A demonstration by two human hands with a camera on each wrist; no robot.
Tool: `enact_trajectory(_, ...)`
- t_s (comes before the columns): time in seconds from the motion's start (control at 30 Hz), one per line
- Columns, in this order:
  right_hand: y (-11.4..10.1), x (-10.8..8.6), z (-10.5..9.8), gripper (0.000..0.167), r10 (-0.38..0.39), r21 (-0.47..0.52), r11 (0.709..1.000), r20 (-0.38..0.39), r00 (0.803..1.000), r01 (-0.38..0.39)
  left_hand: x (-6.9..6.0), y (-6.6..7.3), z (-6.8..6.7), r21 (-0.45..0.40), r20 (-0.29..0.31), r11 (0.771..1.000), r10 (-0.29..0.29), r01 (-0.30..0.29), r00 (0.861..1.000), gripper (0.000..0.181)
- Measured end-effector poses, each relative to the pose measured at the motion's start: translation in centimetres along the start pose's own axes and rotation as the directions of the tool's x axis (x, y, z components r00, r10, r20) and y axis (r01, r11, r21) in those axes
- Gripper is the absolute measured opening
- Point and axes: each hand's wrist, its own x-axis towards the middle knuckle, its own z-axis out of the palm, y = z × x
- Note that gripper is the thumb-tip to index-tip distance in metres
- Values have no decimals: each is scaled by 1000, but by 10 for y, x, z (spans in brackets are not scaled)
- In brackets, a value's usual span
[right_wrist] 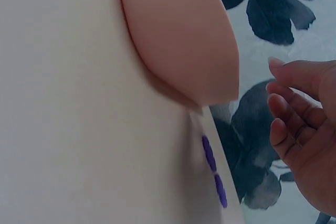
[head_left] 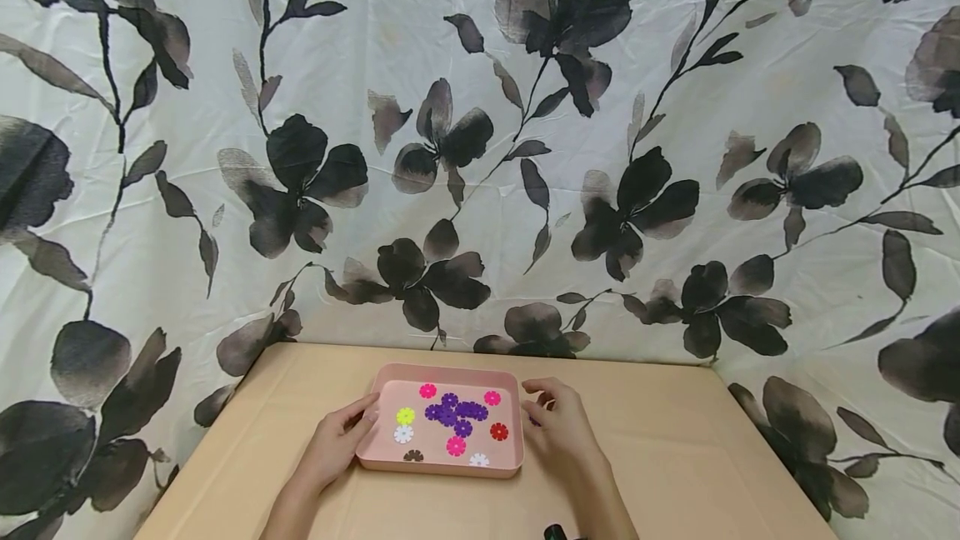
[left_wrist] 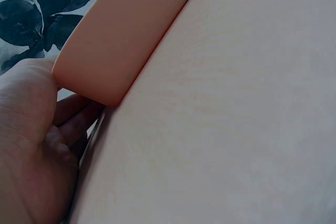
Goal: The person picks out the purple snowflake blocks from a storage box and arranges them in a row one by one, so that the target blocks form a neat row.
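Observation:
A shallow pink tray [head_left: 438, 467] lies on the tan tabletop, holding flower-shaped pieces. Several purple flower pieces [head_left: 447, 415] cluster in its middle, with pink, yellow, white, red and brown ones around them. My left hand [head_left: 330, 447] grips the tray's left side; in the left wrist view the thumb meets the rim and the fingers sit low against the wall. Just off the tray's right side hovers my right hand [head_left: 566, 423], fingers loosely bent, nothing visible between them. Beneath it, purple flower pieces [right_wrist: 214, 171] lie on the tabletop beside the tray.
The tan tabletop [head_left: 697, 457] extends on both sides of the tray. A black object [head_left: 555, 532], partly cut off, shows at the bottom edge near my right forearm. Behind the table hangs a white cloth [head_left: 480, 215] printed with dark flowers.

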Motion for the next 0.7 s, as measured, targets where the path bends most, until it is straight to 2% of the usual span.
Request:
enact_trajectory(0.2, -18, -2, 19, 24, -60, -2, 998, 83, 995, 60, 0, 0, 0, 8, -2, 1000, -5, 5, 1000, 48)
enact_trajectory(0.37, -27, -4, 40, 26, -142, -24, 989, 153, 978, 147, 1, 1, 0, 6, 3, 1000, -8, 8, 1000, 47)
enact_trajectory(0.57, -31, -7, 60, 27, -243, -72, 963, 188, 952, 260, 1, -1, -1, 8, 7, 1000, -9, 9, 1000, 48)
enact_trajectory(0.7, -35, -12, 71, 25, -221, -95, 965, 196, 955, 243, 0, -3, -4, 0, 19, 1000, -4, 4, 1000, 48)
